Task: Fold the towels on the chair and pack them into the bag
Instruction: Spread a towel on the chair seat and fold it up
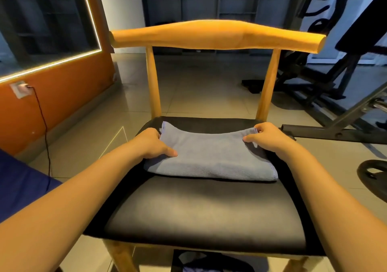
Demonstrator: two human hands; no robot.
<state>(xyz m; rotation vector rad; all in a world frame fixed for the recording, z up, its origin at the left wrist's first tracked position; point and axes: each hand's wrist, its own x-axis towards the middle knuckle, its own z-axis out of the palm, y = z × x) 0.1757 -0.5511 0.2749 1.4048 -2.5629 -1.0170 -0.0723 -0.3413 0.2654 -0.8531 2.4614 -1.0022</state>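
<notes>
The grey-blue towel (211, 158) lies folded across the far half of the black seat of the chair (199, 213); your left hand (152, 144) has its fingers curled round the towel's far left corner, thumb pressed on top; your right hand (266, 136) pinches the far right corner, raised slightly; a dark bag (209, 261) sits on the floor below the seat's near edge, partly hidden.
</notes>
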